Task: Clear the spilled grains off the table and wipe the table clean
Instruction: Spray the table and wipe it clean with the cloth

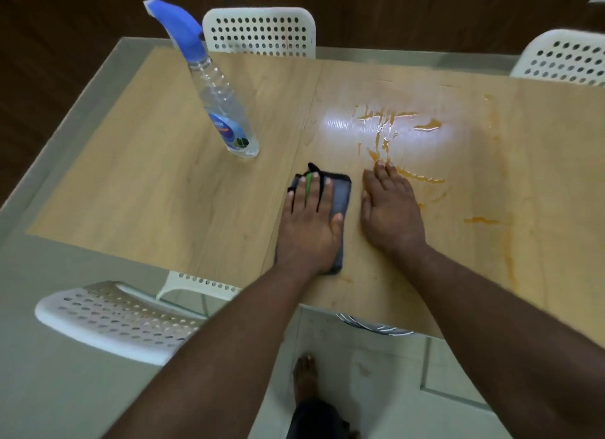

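A folded grey cloth [340, 198] with a black edge lies on the light wooden table [170, 183] near its front edge. My left hand [311, 222] presses flat on the cloth, fingers straight and spread. My right hand [389, 209] lies flat on the bare table just right of the cloth, fingertips touching an orange wet smear [412, 173]. More orange streaks and wet patches [425, 126] spread over the right half of the table. No grains show on the table.
A clear spray bottle [226, 111] with a blue trigger head stands upright at the left rear. White perforated chairs stand at the far side [258, 31], far right [563, 58] and front left [111, 320]. My bare foot [306, 376] is on the pale floor below the table edge.
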`<move>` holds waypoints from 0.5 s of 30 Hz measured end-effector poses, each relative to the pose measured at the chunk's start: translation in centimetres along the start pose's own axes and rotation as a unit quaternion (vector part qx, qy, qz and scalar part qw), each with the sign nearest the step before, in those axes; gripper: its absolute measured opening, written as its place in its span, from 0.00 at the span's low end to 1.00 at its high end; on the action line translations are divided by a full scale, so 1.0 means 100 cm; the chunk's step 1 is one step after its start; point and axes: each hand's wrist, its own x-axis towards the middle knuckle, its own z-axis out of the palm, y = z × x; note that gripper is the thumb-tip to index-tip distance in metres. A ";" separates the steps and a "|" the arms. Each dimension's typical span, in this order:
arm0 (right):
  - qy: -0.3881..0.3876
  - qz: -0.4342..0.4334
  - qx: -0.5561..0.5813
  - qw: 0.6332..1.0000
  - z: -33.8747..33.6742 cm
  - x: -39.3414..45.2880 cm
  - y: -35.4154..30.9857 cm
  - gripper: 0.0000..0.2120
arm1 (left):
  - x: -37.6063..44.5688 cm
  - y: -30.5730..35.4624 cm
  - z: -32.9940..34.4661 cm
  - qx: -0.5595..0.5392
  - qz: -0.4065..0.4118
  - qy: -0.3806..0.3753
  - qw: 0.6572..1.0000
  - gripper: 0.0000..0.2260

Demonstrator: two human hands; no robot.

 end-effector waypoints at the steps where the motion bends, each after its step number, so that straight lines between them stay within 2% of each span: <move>1: 0.000 -0.002 0.001 1.000 -0.001 0.000 0.000 0.27 | -0.008 -0.006 0.001 -0.003 0.009 -0.003 1.000 0.31; 6: -0.019 0.010 0.019 1.000 -0.007 0.000 0.000 0.27 | -0.009 -0.030 -0.003 -0.004 0.008 -0.008 1.000 0.31; 15: -0.053 0.029 0.025 0.998 -0.015 0.037 0.018 0.32 | 0.118 -0.033 -0.012 0.015 -0.030 -0.003 0.999 0.32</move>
